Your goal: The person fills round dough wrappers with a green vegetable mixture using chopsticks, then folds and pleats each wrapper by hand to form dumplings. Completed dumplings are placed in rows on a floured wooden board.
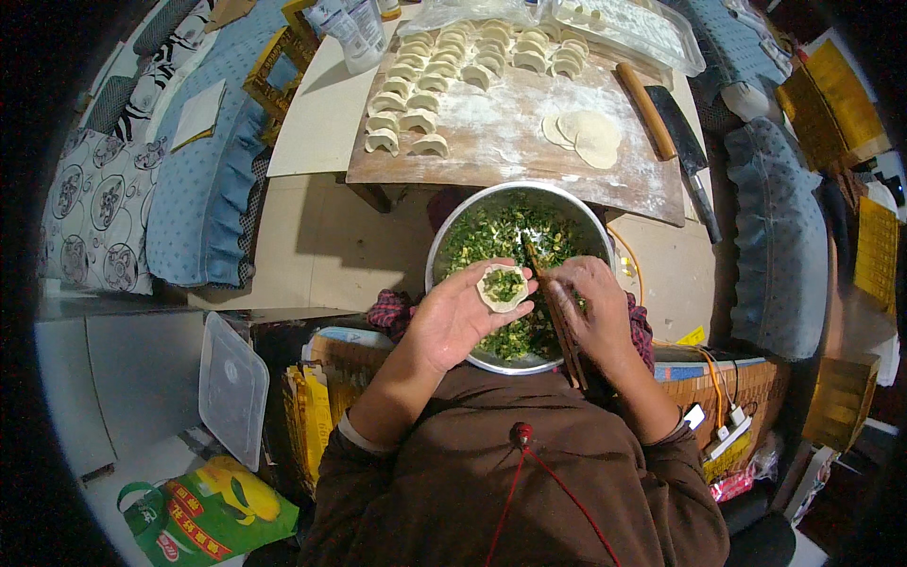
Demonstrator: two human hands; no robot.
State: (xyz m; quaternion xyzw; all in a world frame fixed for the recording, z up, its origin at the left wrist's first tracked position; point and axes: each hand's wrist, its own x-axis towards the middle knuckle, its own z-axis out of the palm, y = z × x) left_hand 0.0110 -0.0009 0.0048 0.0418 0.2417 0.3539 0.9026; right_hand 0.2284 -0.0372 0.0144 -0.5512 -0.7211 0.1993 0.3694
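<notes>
On the fingers of my left hand (453,315), palm up, rests a round dumpling wrapper (519,300) with a small heap of chopped green and yellow filling (504,285) on it. My right hand (587,298) grips a pair of brown chopsticks (558,322); their tips point into the filling in the bowl. Both hands are over a large steel bowl (434,248) of chopped green filling (489,227), which sits at my lap. Beyond it, several flat wrappers (596,139) overlap on a floured wooden board (489,159).
Rows of folded dumplings (418,120) cover the board's far left and middle. A rolling pin (646,110) and a cleaver (677,131) lie along its right side; the cleaver's handle juts past the edge. A plastic tray of flour (631,32) stands behind. Blue-covered seats (205,184) flank the table.
</notes>
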